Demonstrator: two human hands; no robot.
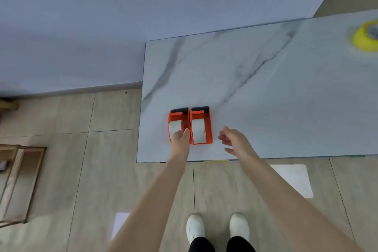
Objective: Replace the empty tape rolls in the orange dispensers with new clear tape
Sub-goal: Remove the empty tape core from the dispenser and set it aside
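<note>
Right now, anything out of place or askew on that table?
Nothing damaged or spilled. Both orange dispensers sit side by side, aligned. The yellow tape roll lies far off at the table's right end.

This looks like a plain indoor room, more a bare home or simple work space than a shop or lab, though which one cannot be told. The floor (114,170) is laid with large beige tiles with thin dark joints, meeting a pale bluish-white wall (102,16) along a low skirting board (71,90). A low, white marble-patterned surface (255,98) stands against the wall, its top nearly bare. At the left edge sits a light wooden frame-like piece of furniture (24,180), only partly in view. Bright patches of light (294,180) fall on the tiles.
</note>
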